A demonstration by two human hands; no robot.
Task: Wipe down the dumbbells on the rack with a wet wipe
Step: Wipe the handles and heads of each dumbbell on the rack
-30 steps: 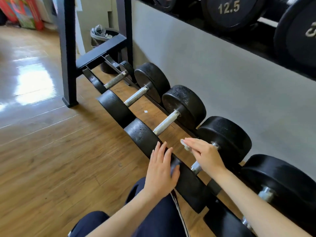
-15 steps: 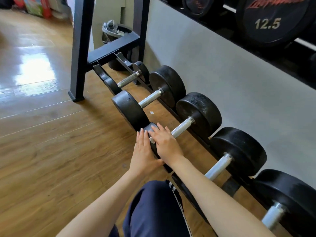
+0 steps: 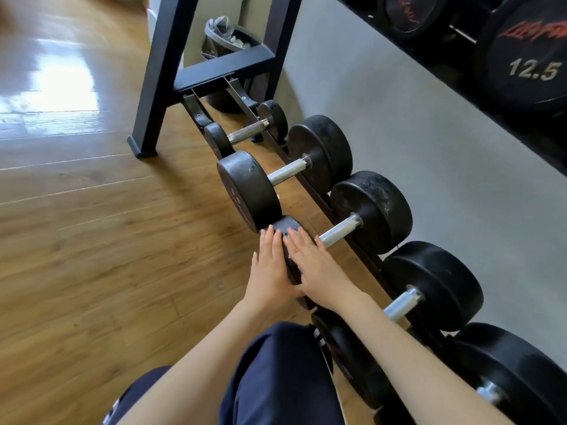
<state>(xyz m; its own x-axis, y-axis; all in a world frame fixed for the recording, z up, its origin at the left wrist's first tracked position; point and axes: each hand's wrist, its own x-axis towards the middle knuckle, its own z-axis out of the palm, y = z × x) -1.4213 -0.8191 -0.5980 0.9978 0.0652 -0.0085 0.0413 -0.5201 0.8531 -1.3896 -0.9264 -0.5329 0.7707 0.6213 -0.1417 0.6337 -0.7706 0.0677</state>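
Right now both your hands lie flat on the near head of one dumbbell [image 3: 290,237], the third along the rack's [image 3: 310,182] bottom rail counting from its far end. Your left hand [image 3: 270,271] rests on the outer face of that head, fingers straight and together. Your right hand [image 3: 316,268] covers the top and inner side, fingers straight, the tips near where the steel handle [image 3: 340,230] meets the head. The wet wipe cannot be seen, so whether it sits under your right palm cannot be told. Your knee in dark trousers [image 3: 276,372] is nearest, between your forearms. Wooden floor [image 3: 92,240] runs under and to the left of the rack; a grey wall [image 3: 429,148] stands behind it. Farther off, a bin [image 3: 227,35] sits behind the rack's upright, and a 12.5 dumbbell [image 3: 527,56] rests on the upper shelf. Compared with half a second ago, your hands stay on the same head, your right hand slightly further over it.
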